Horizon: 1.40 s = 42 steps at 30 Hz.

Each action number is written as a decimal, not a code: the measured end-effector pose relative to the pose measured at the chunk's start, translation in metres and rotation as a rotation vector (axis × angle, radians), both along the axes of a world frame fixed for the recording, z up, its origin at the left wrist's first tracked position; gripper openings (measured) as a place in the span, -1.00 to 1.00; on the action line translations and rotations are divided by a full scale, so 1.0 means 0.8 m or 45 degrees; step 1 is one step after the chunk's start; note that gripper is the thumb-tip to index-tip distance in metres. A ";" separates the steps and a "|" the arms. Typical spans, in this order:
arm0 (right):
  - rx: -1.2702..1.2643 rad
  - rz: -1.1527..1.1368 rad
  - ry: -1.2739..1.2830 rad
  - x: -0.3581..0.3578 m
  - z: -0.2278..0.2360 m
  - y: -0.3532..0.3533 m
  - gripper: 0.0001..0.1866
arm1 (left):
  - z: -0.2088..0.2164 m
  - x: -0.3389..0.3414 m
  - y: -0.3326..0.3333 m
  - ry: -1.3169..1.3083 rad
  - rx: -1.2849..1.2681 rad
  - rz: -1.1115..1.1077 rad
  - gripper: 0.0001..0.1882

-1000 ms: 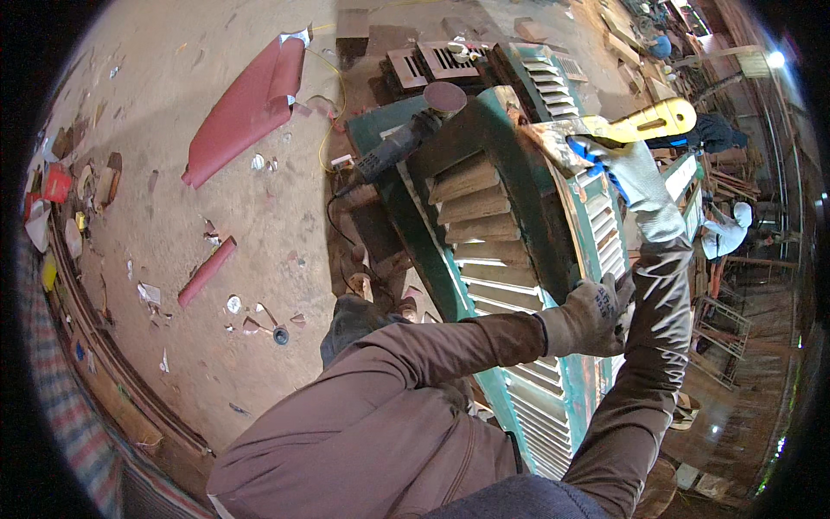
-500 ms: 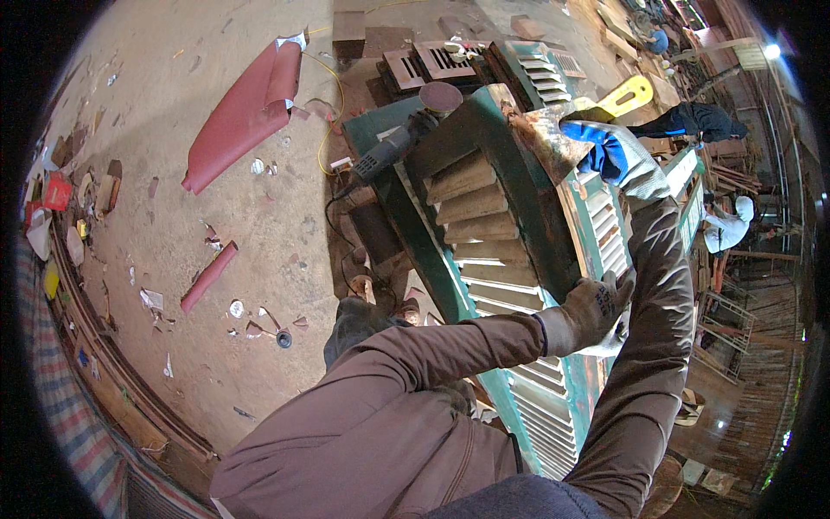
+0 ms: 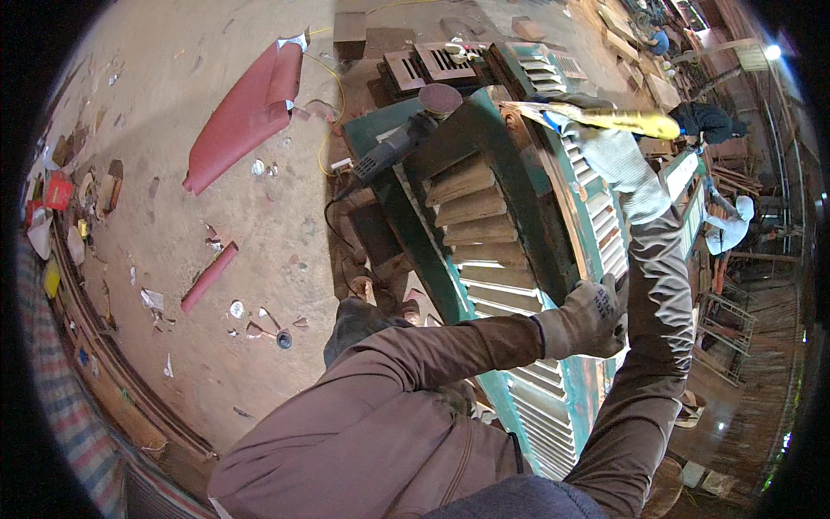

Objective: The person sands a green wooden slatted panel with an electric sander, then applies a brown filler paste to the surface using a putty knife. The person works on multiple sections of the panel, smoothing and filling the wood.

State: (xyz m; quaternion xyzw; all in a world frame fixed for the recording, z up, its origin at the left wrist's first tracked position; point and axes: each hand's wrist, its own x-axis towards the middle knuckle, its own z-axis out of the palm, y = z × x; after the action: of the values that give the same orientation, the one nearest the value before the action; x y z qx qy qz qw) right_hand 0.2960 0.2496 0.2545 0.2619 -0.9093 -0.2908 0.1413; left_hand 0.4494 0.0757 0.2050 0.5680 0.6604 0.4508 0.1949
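Observation:
My right hand (image 3: 605, 156), in a pale glove with blue on it, grips the yellow handle of a putty knife (image 3: 640, 123). Its blade, seen nearly edge-on, reaches to the top corner of a green louvred shutter (image 3: 484, 259). My left hand (image 3: 592, 320), in a grey glove, is closed by the shutter's right side; what its fingers hold is hidden. At the shutter's upper left lies a grey angle grinder (image 3: 398, 151) with a round sanding disc (image 3: 441, 99). Another green louvred panel (image 3: 601, 212) lies along the right side, under my right forearm.
A large dark-red sheet (image 3: 242, 125) and a small red roll (image 3: 209, 277) lie on the littered floor at left. A black cord (image 3: 330, 221) runs from the grinder. More louvred panels (image 3: 432, 65) lie beyond. People (image 3: 731, 225) work at the right.
My right hand has turned the putty knife from broadside to nearly edge-on, with its handle swinging right and down. My left hand stays nearly in place.

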 end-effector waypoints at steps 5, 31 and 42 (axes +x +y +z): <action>-1.167 -0.038 -0.512 0.006 0.029 -0.096 -0.68 | -0.015 -0.004 -0.005 0.034 0.366 0.331 -0.29; -1.586 -0.100 -0.634 0.025 0.014 -0.093 -0.59 | -0.018 -0.019 0.000 -0.057 0.184 0.222 -0.35; -0.940 0.016 -0.351 0.030 0.035 -0.123 -0.63 | -0.019 -0.004 0.010 0.026 0.134 -0.121 -0.30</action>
State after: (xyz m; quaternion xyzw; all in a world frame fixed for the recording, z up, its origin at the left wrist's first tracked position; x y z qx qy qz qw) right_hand 0.3200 0.1514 0.2823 0.2356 -0.9616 0.0946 0.1043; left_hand 0.4460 0.0839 0.1897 0.6128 0.6101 0.4692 0.1792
